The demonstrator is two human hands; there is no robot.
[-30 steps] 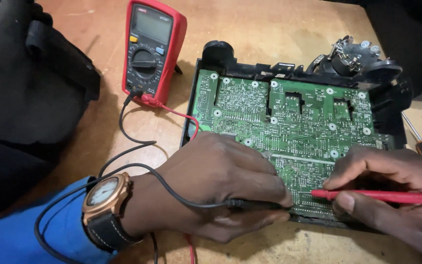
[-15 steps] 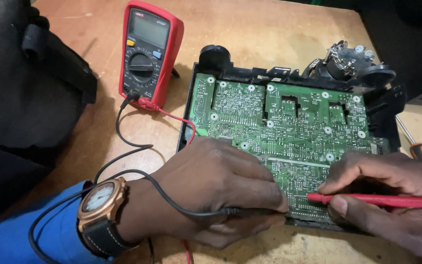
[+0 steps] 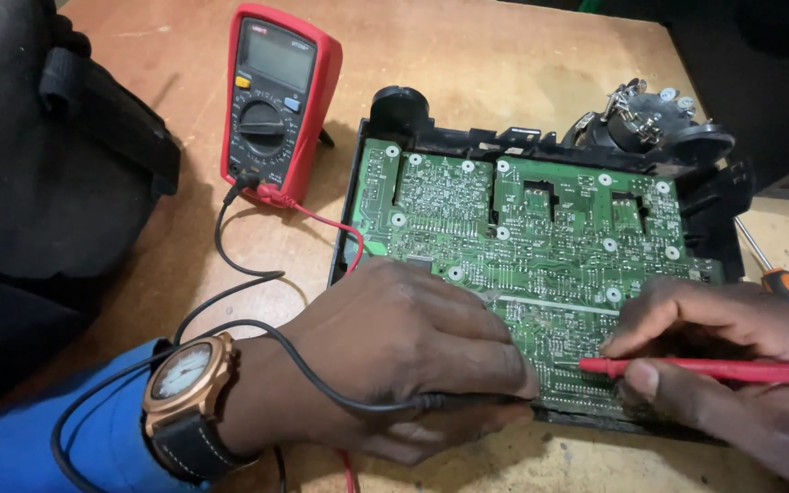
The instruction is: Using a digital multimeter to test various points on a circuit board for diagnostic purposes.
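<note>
Left hand (image 3: pixel 394 361) pinching black probe (image 3: pixel 454 400), right hand (image 3: pixel 732 374) pinching red probe (image 3: pixel 687 368), tips seemingly touching green circuit board (image 3: pixel 522 228) near its front edge, red multimeter (image 3: pixel 278 100) toward table's (image 3: pixel 504 55) back.

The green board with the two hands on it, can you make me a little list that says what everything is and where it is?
left hand: holds the black probe, tip on the green circuit board
right hand: holds the red probe, tip on the board's near part
board: lies flat in a black casing on the wooden table
meter: red, left of the board, leads plugged in
wrist: watch, blue sleeve
far left: black bag
right edge: screwdriver with an orange handle
</note>
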